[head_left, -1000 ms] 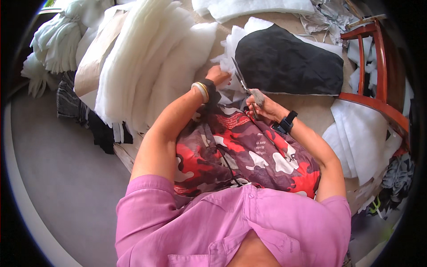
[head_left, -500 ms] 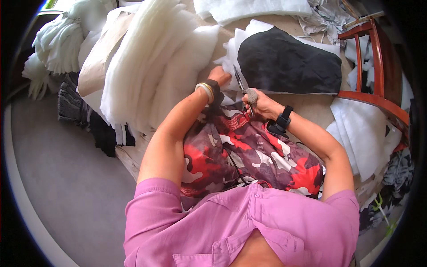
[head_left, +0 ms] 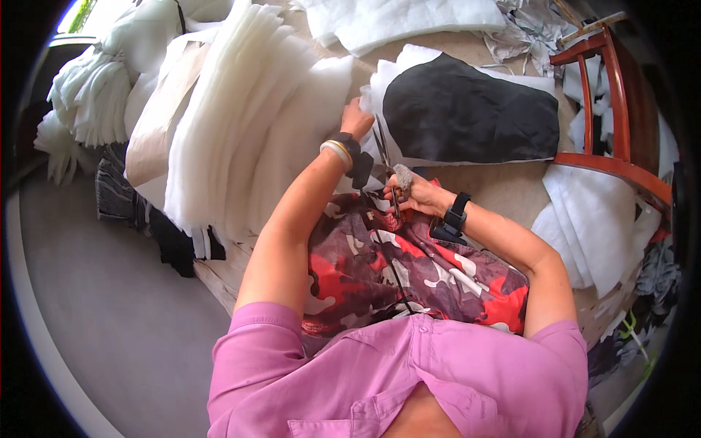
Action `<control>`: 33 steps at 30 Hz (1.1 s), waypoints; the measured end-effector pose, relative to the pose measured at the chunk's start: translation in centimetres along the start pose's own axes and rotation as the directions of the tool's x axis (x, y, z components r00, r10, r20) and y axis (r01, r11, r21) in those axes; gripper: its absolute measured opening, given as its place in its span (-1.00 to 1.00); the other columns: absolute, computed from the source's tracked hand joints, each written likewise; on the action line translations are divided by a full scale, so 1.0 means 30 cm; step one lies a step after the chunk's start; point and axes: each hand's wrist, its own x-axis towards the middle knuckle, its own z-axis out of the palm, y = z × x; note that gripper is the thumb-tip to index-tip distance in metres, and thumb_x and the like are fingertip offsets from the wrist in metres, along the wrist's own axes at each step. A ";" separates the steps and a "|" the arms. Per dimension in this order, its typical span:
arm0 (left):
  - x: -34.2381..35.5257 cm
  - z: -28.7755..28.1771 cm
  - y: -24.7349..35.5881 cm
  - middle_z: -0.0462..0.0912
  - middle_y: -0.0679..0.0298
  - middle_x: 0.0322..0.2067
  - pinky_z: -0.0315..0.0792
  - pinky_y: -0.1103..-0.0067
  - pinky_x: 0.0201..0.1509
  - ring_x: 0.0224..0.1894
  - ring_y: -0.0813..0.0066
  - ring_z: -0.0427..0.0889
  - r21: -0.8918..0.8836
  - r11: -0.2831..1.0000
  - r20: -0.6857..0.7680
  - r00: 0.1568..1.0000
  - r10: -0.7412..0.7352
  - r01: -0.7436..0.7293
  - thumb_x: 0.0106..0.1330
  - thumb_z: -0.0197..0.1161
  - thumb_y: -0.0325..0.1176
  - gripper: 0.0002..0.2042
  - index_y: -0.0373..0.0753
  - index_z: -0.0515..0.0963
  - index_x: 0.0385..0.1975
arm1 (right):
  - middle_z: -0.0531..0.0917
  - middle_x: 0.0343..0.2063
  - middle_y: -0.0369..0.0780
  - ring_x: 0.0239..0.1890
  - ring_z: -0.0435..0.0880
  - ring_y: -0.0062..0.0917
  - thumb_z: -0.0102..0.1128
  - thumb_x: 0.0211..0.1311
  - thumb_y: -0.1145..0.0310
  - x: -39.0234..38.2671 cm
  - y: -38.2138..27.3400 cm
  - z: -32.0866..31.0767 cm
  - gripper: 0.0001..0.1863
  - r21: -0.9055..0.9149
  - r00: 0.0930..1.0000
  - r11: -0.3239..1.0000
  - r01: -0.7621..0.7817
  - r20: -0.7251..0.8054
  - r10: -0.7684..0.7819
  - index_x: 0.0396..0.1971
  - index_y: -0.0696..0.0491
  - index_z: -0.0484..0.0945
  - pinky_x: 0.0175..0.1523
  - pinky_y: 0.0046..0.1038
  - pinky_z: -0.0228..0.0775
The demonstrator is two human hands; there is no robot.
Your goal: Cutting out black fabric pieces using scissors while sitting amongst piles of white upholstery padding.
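My right hand [head_left: 420, 196] grips a pair of scissors [head_left: 381, 142], with grey wrapping on a finger. The blades stand apart and point away from me, at the left edge of a white wadding sheet [head_left: 399, 63]. On that sheet lies a black fabric panel [head_left: 467, 109] with a rounded outline. My left hand [head_left: 355, 119] is closed at the sheet's left edge and seems to pinch the wadding; its fingertips are partly hidden. Beside it on the left stands a thick stack of white wadding [head_left: 226, 131].
A reddish-brown wooden chair [head_left: 617, 95] lies on its side at the right, next to more white sheets [head_left: 584, 215]. Another wadding piece [head_left: 401, 20] is at the far side. Bundled white strips [head_left: 91, 95] hang at the far left. Camouflage cloth [head_left: 416, 270] covers my lap.
My left hand has shifted slightly away from me and to the left. My right hand has drawn back nearer and to the left, and the scissor blades have spread wider.
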 end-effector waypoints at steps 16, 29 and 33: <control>0.074 0.074 0.006 0.54 0.27 -0.42 0.34 0.61 -0.41 -0.45 0.54 0.48 -0.240 0.939 0.142 0.966 -0.218 0.247 0.06 0.21 -0.25 -0.69 -0.39 0.51 -0.32 | 0.42 -0.27 -0.24 -0.16 0.45 -0.47 0.04 0.16 0.29 -0.067 0.045 -0.066 -0.59 0.033 1.000 0.999 0.024 0.007 -0.025 -0.04 -0.07 0.12 -0.17 -0.22 0.41; -0.011 -0.025 0.187 0.46 0.35 -0.63 0.20 0.64 -0.59 -0.62 0.61 0.37 -0.190 0.939 0.286 0.931 -0.226 0.286 0.05 0.20 -0.20 -0.72 -0.33 0.51 -0.44 | 0.39 -0.29 -0.24 -0.22 0.42 -0.53 -0.05 0.22 0.27 -0.057 0.056 -0.015 -0.44 -0.066 0.962 0.960 0.271 -0.003 -0.272 0.13 0.02 -0.07 -0.14 -0.36 0.40; -0.026 -0.040 0.167 0.48 0.33 -0.59 0.25 0.65 -0.56 -0.59 0.59 0.43 -0.317 0.882 0.345 0.909 -0.234 0.348 0.05 0.20 -0.21 -0.73 -0.32 0.50 -0.42 | 0.39 -0.32 -0.25 -0.27 0.41 -0.55 -0.21 0.28 0.14 -0.099 0.055 0.009 -0.58 0.081 0.996 0.995 0.065 -0.068 -0.059 0.03 0.04 0.07 -0.14 -0.37 0.40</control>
